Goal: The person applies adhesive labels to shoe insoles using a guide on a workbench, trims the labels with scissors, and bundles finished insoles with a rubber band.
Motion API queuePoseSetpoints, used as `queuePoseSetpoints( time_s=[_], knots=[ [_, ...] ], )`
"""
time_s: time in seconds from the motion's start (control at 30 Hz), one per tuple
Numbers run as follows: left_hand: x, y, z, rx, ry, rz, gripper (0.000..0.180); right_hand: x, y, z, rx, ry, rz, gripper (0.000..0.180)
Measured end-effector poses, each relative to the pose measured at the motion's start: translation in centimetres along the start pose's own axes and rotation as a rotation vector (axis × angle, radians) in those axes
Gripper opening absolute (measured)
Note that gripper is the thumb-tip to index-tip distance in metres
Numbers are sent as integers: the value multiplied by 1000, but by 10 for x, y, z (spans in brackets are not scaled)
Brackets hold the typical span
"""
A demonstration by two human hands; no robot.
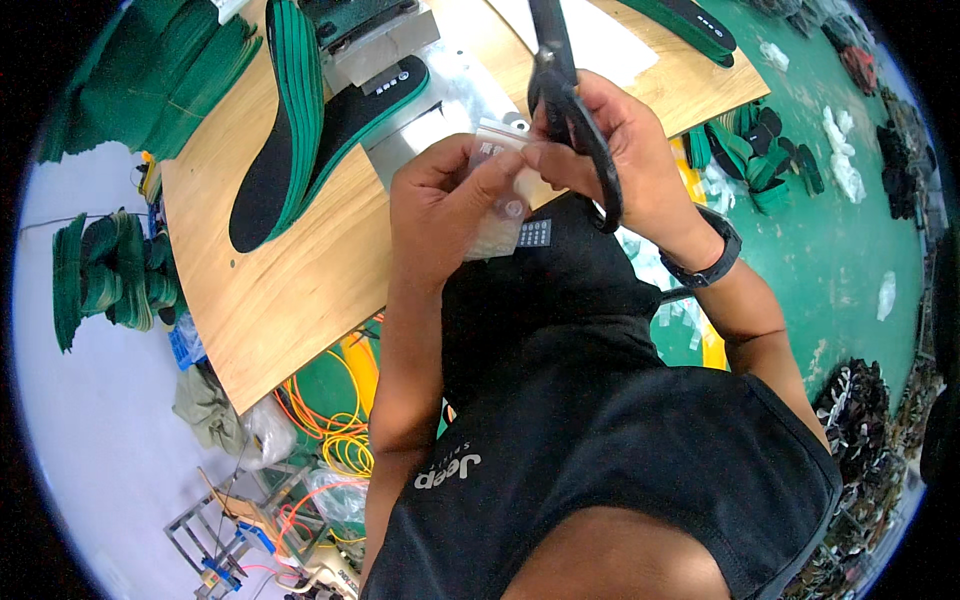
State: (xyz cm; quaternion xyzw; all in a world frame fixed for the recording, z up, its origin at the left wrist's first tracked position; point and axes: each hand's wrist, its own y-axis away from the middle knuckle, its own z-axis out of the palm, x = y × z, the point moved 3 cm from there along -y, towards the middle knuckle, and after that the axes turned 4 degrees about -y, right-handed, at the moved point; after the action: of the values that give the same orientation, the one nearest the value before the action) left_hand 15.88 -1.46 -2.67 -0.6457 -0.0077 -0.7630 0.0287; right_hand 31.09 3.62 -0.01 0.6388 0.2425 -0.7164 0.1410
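Observation:
My left hand [440, 195] is closed, thumb and fingers pinching a small clear printed plastic sheet [492, 235] in front of my body. At the sheet's upper right edge, my right hand [635, 150] has its fingertips meeting the left thumb. A pair of black-handled scissors [562, 105] hangs in the right hand, one handle loop over the fingers and the blades directed away from me. Below the hands, a small dark rectangle with pale marks [535, 233] shows against my black clothing. Whether it belongs to the sheet, I cannot tell.
Black-and-green insoles [275, 190] lie on the wooden table [300, 305], beside a metal machine plate [470, 85]. Green insole stacks [170, 75] fill the far left. Another insole [690, 30] and a white sheet [590, 45] lie far right. Coiled yellow hoses [335, 425] run below.

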Motion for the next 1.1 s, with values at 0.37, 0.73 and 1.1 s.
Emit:
queuePoseSetpoints(
  time_s=[0.37,0.73,1.1],
  knots=[
    [-6,6,-18,243,131,-29,15,10,57,-54,-205,213,438,72],
    [-4,8,0,99,91,-115,15,-2,39,-61,-391,427,387,56],
    [-10,8,-1,68,60,-57,12,2,39,-67,-404,377,480,60]
  ],
)
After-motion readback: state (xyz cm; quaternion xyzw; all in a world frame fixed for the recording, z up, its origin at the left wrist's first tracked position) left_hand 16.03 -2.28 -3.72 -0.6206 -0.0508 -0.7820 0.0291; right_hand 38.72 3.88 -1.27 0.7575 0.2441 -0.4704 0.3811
